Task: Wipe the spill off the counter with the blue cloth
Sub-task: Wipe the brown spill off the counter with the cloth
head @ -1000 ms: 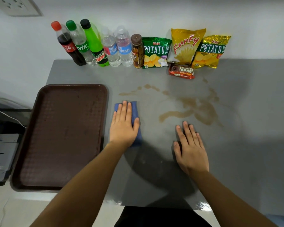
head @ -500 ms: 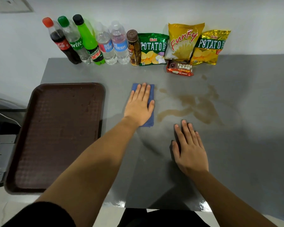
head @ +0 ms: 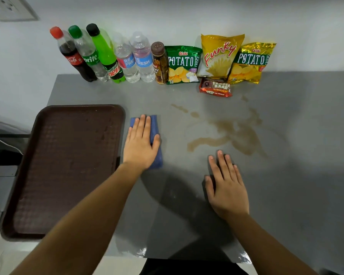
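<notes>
Blue cloth point(head: 155, 135) under the flat, open left hand point(head: 140, 143) has slid back from the brown spill point(head: 236, 135) toward the tray point(head: 28, 175) at nine o'clock. Right hand point(head: 225, 187) stays flat, holding nothing, at the spill's six o'clock. Labels read Sprite point(head: 90, 58), Funky point(head: 219, 52), Oishi Potato Crisps point(head: 182, 62).

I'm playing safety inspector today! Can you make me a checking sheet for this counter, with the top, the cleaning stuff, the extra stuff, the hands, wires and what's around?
Surface: grey counter, brown spill mid-right, unwiped.
Job's things: blue cloth lies left of the spill, apart from it.
Clutter: brown tray at left; bottles and snack bags along the wall.
Hands: left hand flat on the cloth; right hand flat on the counter, empty.
Cables: white cable at far left.
Surroundings: white wall, wall socket upper left.
</notes>
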`<action>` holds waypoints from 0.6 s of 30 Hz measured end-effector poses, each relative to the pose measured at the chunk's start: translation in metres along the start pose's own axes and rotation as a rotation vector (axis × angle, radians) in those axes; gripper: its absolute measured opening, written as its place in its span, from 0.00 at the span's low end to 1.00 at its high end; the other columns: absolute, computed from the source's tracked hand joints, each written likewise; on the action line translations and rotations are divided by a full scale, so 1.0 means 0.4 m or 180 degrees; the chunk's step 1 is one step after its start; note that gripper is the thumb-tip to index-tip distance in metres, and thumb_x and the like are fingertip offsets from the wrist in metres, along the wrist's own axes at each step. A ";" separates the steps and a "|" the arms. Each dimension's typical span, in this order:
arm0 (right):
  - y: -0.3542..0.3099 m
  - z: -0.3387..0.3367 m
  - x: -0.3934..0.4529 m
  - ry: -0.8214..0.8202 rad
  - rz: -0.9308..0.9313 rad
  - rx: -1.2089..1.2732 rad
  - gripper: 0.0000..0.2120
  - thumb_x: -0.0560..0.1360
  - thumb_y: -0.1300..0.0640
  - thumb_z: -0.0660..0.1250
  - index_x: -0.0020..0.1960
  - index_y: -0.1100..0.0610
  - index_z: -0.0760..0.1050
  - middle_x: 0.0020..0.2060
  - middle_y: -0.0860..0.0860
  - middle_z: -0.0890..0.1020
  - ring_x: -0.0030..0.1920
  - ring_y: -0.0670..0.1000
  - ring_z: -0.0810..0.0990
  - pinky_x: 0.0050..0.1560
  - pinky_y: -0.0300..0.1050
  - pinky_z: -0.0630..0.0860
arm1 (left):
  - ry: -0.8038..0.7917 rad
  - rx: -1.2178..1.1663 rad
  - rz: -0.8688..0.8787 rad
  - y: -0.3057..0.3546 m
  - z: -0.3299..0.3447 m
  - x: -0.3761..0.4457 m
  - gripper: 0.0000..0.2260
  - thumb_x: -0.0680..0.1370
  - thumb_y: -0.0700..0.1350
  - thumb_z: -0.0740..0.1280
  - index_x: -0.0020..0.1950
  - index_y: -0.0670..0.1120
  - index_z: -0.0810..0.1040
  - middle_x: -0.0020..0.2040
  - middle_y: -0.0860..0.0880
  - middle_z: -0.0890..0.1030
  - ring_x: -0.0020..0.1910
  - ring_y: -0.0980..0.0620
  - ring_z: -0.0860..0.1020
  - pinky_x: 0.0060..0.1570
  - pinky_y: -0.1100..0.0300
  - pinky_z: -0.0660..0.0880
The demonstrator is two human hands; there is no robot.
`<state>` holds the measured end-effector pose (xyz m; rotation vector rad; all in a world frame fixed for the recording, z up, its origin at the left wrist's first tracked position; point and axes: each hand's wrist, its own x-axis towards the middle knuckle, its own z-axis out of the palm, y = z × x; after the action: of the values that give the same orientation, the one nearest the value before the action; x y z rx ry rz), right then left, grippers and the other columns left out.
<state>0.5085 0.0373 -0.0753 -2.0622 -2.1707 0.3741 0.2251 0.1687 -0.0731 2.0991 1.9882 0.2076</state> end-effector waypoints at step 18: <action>0.001 0.003 -0.002 0.0052 -0.0005 -0.0028 0.30 0.83 0.44 0.51 0.84 0.48 0.50 0.84 0.49 0.50 0.83 0.50 0.43 0.82 0.52 0.48 | -0.0272 0.0089 0.0444 0.273 0.063 0.050 0.31 0.86 0.60 0.46 0.85 0.47 0.45 0.85 0.48 0.46 0.84 0.49 0.43 0.81 0.51 0.39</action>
<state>0.5088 0.0364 -0.0765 -2.0607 -2.1687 0.3469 0.3380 0.1818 -0.0689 2.2270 1.8088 0.1133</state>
